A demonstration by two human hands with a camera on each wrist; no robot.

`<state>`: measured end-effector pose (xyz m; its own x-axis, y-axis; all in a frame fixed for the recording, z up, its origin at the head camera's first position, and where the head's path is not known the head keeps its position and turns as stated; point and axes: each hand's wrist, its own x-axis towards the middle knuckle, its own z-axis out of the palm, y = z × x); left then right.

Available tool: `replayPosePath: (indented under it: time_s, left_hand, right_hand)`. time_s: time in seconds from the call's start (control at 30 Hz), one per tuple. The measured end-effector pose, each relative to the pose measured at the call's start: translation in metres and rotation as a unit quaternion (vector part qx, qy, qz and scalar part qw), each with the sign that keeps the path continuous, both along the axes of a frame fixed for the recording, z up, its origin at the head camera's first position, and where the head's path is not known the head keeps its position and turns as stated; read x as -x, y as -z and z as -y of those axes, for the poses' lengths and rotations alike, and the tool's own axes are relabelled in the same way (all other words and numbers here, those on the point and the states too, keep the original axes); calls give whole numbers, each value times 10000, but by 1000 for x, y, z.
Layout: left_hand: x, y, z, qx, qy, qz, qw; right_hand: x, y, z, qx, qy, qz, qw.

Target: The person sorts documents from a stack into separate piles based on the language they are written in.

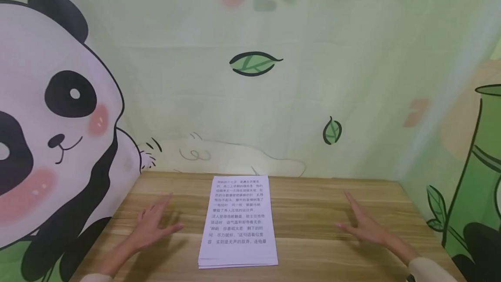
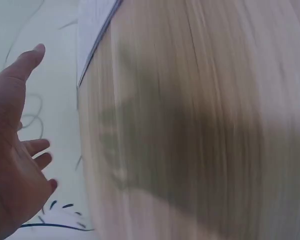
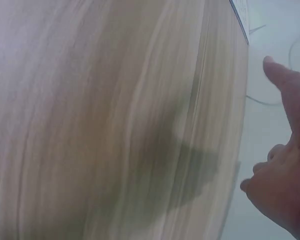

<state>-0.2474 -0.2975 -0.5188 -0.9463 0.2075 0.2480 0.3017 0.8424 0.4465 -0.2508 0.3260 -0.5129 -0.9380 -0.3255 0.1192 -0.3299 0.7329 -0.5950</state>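
Observation:
A tall stack of white paper sheets (image 1: 238, 251) printed with Chinese text lies on the wooden table between the two hands. To its left, my left hand (image 1: 154, 223) hovers over the wood with fingers spread and thumb toward the paper. On the other side my right hand (image 1: 364, 225) is held much the same way, thumb pointing inward, farther from the stack. Neither hand holds anything, and both cast shadows on the wood. In the left wrist view the sheets' edge (image 2: 95, 35) shows at the top; a corner of the paper (image 3: 242, 15) appears in the right wrist view.
The wooden table (image 1: 309, 212) ends at the back against a pale green cloth backdrop (image 1: 176, 55). Printed on it are a large panda (image 1: 78, 142) at left, leaves, and green bamboo (image 1: 469, 177) at right.

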Motion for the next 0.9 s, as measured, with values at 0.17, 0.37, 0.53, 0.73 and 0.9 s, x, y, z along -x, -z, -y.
replayPosePath:
  time_s: [0.17, 0.37, 0.53, 0.73, 0.9]
  left_hand:
    - [-1, 3, -10, -1321, 104, 1146, 9845]
    - [3, 7, -25, -1909, 176, 1735, 9660]
    - [6, 9, -36, -2175, 203, 2095, 9531]
    - [9, 14, -47, -2176, 444, 2147, 9511]
    - [12, 17, -55, -2148, 733, 2254, 9475]
  right_hand:
    - [-2, 1, 6, 300, 72, 290, 9991]
    - [-2, 5, 12, 586, 199, 696, 9957]
    - [-1, 7, 17, 978, 143, 1103, 9890]
    - [-1, 12, 24, 1359, 195, 1583, 9778]
    - [0, 15, 27, 1639, 21, 1731, 9712]
